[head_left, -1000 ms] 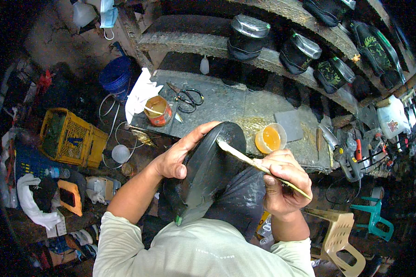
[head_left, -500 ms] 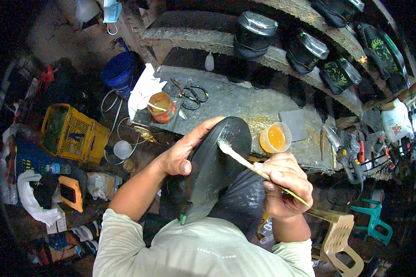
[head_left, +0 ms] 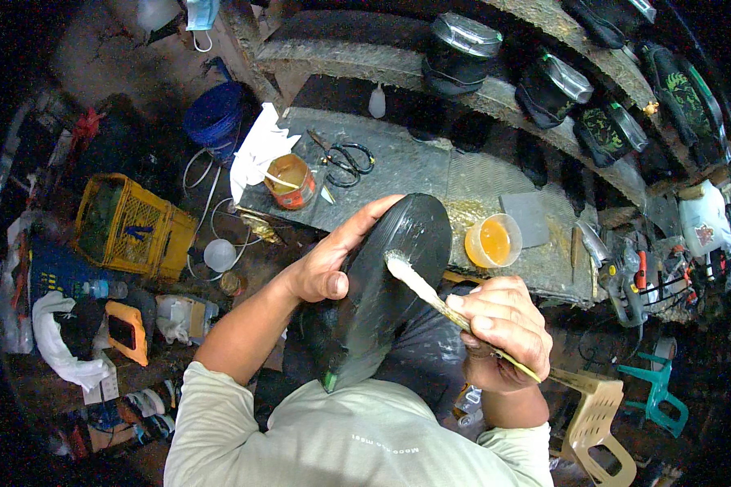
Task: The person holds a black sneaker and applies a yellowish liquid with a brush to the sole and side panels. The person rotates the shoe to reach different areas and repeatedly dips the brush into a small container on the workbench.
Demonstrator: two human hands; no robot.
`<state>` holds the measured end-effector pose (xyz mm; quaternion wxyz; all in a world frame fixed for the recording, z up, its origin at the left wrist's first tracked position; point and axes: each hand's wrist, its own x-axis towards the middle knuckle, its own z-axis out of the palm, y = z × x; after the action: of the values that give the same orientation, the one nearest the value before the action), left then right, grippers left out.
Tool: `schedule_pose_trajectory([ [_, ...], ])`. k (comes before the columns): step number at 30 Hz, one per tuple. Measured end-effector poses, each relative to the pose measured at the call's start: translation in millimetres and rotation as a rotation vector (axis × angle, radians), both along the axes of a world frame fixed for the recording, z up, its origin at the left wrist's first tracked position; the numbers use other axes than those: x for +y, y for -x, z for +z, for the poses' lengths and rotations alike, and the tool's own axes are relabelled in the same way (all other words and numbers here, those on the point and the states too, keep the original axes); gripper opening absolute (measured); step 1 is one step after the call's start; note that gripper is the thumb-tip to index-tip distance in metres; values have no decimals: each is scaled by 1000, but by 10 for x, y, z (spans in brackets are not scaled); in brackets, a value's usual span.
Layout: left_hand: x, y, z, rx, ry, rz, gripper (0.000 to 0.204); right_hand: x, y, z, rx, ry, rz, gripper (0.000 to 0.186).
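Grey, scuffed sheeting covers a workbench (head_left: 410, 174), its right half ribbed and crusted with yellowish residue. To its left stand a yellow crate (head_left: 156, 231) of latticed plastic and a round blue bucket (head_left: 211, 122), the contents of both too dark to make out. A long black shoe (head_left: 414, 223), ridged sole turned up and streaked with a wet-looking sheen, is held above the person's lap, between shirt (head_left: 374, 430) and bench. The left hand (head_left: 331, 258) clasps its left edge, thumb and index finger spread along it, the remaining fingers hidden. The right hand (head_left: 508, 325) closes its fingers around a slender stick brush (head_left: 418, 284), whose pale, blunt tip meets the sole. Black-handled scissors (head_left: 349, 166) lie on the bench near an orange-red tin (head_left: 300, 199) holding yellow-brown matter and a pale stick. Farther right, a round, clear plastic tub (head_left: 515, 249) contains amber liquid (head_left: 492, 243).
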<state>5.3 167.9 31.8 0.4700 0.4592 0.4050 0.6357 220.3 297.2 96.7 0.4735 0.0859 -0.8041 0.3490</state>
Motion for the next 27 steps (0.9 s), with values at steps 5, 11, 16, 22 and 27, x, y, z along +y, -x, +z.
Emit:
schedule_pose_trajectory([
  [5,18,-14,-2,-9,-2,8,138,-22,-22,10,-42,-1,1,29],
  [11,29,0,0,16,-10,29,136,-62,-37,19,-81,9,9,29],
  [16,45,3,-12,24,-31,42,134,-70,-76,30,-133,-5,16,27],
  [22,40,10,-33,0,-31,30,133,-76,-98,10,-148,-14,46,24],
  [27,18,63,-107,-32,25,4,135,59,-54,35,-86,38,41,22],
])
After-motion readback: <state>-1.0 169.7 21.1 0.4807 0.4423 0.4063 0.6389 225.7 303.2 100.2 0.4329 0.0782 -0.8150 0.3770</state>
